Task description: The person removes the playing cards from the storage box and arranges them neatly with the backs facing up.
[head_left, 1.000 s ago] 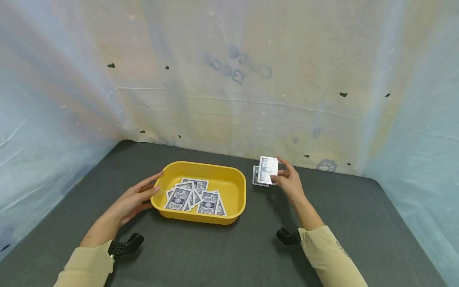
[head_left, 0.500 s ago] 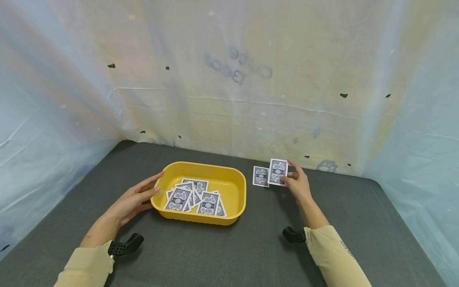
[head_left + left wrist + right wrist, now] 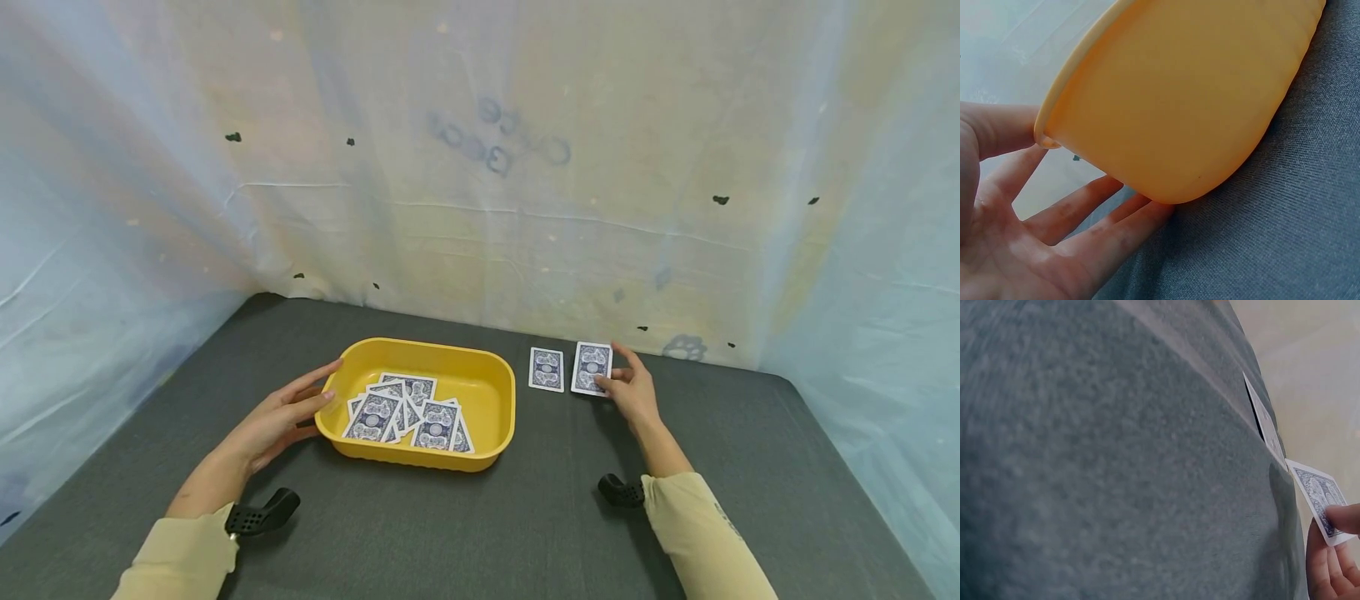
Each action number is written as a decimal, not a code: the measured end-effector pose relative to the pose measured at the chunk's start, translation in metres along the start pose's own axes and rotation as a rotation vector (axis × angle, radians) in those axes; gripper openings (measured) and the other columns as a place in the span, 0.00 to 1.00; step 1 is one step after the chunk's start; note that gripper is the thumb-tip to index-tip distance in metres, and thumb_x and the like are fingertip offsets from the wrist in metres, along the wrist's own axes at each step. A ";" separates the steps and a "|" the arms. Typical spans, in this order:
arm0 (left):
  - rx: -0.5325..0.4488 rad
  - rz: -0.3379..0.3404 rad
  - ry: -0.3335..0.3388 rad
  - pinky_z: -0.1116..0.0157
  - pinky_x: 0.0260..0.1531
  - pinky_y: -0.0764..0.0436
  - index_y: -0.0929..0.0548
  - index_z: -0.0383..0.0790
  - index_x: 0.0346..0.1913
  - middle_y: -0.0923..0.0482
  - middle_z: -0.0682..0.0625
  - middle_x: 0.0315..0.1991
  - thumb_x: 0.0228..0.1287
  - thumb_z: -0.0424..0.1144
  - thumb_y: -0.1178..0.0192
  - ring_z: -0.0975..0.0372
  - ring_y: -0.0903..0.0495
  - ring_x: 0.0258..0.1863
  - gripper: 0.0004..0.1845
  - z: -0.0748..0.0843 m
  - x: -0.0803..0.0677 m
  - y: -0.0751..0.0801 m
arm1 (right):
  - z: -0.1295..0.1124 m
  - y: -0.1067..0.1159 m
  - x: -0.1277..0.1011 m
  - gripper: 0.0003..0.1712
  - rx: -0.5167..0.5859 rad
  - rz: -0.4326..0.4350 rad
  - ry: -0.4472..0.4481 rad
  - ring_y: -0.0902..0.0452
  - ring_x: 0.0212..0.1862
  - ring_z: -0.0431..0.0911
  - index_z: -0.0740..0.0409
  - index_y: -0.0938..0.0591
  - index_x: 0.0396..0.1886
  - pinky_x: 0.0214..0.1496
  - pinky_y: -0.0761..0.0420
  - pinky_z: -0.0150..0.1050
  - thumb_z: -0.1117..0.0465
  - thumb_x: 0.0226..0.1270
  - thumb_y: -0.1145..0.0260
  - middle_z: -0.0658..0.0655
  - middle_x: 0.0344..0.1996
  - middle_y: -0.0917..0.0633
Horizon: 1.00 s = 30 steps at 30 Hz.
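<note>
Grey felt lies under everything; right hand (image 3: 633, 392) pinches a light, bendy, slippery card (image 3: 592, 367) by its near edge, while left hand (image 3: 281, 414) rests open against the tub (image 3: 495, 417).

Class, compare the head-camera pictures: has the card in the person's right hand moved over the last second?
Yes. The held card moved right and down, off the lying card, so it now sits beside it.

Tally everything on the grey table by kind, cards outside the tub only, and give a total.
Yellow tub: 1
Playing cards outside it, face down: 2, one lying free, one pinched by the right hand
Total: 3
The heap of cards in the tub overlaps too much to count.
</note>
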<state>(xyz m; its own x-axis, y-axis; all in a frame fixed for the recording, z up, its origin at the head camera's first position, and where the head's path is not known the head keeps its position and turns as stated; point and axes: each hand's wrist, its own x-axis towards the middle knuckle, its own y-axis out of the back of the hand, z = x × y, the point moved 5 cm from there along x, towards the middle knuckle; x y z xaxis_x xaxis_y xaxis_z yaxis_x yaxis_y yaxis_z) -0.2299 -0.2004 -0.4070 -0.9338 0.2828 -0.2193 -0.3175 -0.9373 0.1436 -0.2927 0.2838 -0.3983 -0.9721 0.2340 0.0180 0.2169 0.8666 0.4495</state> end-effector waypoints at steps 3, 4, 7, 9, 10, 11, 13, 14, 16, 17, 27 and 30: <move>-0.005 -0.002 0.000 0.45 0.59 0.29 0.53 0.54 0.77 0.48 0.35 0.72 0.73 0.48 0.50 0.43 0.39 0.67 0.36 0.000 -0.001 0.000 | 0.002 0.001 0.002 0.40 -0.023 0.002 0.001 0.29 0.26 0.32 0.59 0.37 0.72 0.27 0.26 0.26 0.73 0.60 0.36 0.59 0.33 0.18; -0.007 -0.002 -0.001 0.45 0.59 0.29 0.53 0.54 0.77 0.48 0.35 0.72 0.73 0.48 0.49 0.43 0.40 0.67 0.36 0.000 -0.001 -0.001 | 0.002 0.001 0.003 0.40 -0.039 0.006 -0.001 0.29 0.26 0.33 0.58 0.37 0.72 0.27 0.26 0.26 0.73 0.60 0.35 0.60 0.34 0.18; -0.013 -0.005 -0.003 0.45 0.60 0.30 0.53 0.54 0.77 0.49 0.35 0.73 0.73 0.48 0.49 0.43 0.41 0.68 0.36 0.001 -0.001 -0.001 | 0.004 0.001 0.005 0.40 -0.114 0.012 0.000 0.26 0.30 0.38 0.58 0.36 0.72 0.29 0.28 0.28 0.71 0.60 0.34 0.66 0.38 0.18; -0.016 -0.006 -0.001 0.44 0.60 0.30 0.53 0.54 0.77 0.50 0.35 0.73 0.73 0.48 0.49 0.43 0.41 0.68 0.36 0.001 -0.001 -0.001 | 0.005 0.001 0.006 0.40 -0.191 0.014 0.004 0.24 0.35 0.45 0.57 0.36 0.72 0.31 0.28 0.31 0.70 0.60 0.34 0.69 0.42 0.18; -0.015 -0.004 0.000 0.44 0.60 0.30 0.53 0.54 0.77 0.49 0.35 0.73 0.73 0.48 0.49 0.43 0.41 0.68 0.36 0.001 -0.001 -0.001 | 0.005 0.001 0.006 0.40 -0.224 0.013 0.009 0.23 0.38 0.49 0.57 0.37 0.72 0.32 0.27 0.33 0.69 0.60 0.34 0.70 0.44 0.19; -0.014 -0.003 0.000 0.44 0.60 0.30 0.53 0.54 0.77 0.49 0.35 0.73 0.73 0.48 0.49 0.43 0.41 0.68 0.36 0.001 -0.001 -0.001 | 0.005 0.001 0.006 0.40 -0.250 0.012 0.015 0.22 0.41 0.53 0.57 0.37 0.72 0.34 0.26 0.35 0.68 0.60 0.34 0.71 0.45 0.19; -0.013 0.000 0.001 0.45 0.60 0.30 0.53 0.53 0.77 0.49 0.35 0.72 0.73 0.48 0.49 0.44 0.40 0.67 0.36 0.001 0.000 -0.001 | 0.004 0.000 0.006 0.40 -0.297 0.012 0.023 0.23 0.45 0.59 0.58 0.38 0.72 0.37 0.24 0.42 0.67 0.61 0.35 0.72 0.47 0.19; -0.012 0.000 0.001 0.45 0.60 0.30 0.53 0.53 0.77 0.48 0.35 0.72 0.73 0.48 0.49 0.44 0.39 0.67 0.36 0.001 0.000 -0.001 | 0.004 0.000 0.006 0.40 -0.312 0.013 0.026 0.23 0.47 0.60 0.58 0.38 0.72 0.39 0.23 0.45 0.67 0.61 0.35 0.72 0.47 0.20; -0.013 0.000 0.000 0.46 0.60 0.29 0.53 0.53 0.77 0.48 0.35 0.72 0.73 0.48 0.49 0.44 0.39 0.67 0.36 0.001 0.000 -0.001 | 0.004 -0.001 0.007 0.40 -0.331 0.010 0.029 0.24 0.48 0.62 0.59 0.38 0.72 0.43 0.23 0.50 0.66 0.61 0.34 0.72 0.48 0.20; -0.014 -0.001 -0.001 0.46 0.60 0.29 0.53 0.53 0.77 0.48 0.35 0.72 0.73 0.48 0.49 0.45 0.39 0.67 0.36 0.001 0.000 -0.001 | 0.005 -0.002 0.007 0.40 -0.342 0.007 0.028 0.24 0.48 0.62 0.59 0.38 0.72 0.45 0.23 0.51 0.65 0.61 0.34 0.72 0.48 0.20; -0.013 0.008 0.006 0.46 0.60 0.29 0.52 0.54 0.77 0.47 0.35 0.72 0.73 0.48 0.49 0.46 0.38 0.65 0.35 -0.001 0.001 0.000 | 0.005 -0.007 0.007 0.24 -0.422 -0.033 0.055 0.23 0.43 0.56 0.66 0.21 0.57 0.37 0.27 0.38 0.64 0.60 0.34 0.69 0.46 0.19; -0.013 0.011 0.008 0.45 0.60 0.30 0.52 0.54 0.77 0.47 0.35 0.71 0.73 0.48 0.48 0.45 0.38 0.66 0.36 -0.002 0.001 0.000 | 0.004 -0.008 0.007 0.22 -0.442 -0.050 0.075 0.24 0.41 0.55 0.67 0.20 0.54 0.33 0.29 0.34 0.65 0.60 0.34 0.70 0.45 0.20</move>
<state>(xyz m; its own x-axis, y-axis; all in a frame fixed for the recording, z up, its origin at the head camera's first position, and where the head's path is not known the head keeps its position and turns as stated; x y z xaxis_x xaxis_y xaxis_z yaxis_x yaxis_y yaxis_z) -0.2307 -0.2009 -0.4086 -0.9359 0.2704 -0.2257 -0.3047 -0.9430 0.1338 -0.3008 0.2804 -0.4050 -0.9877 0.1500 0.0444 0.1267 0.6006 0.7895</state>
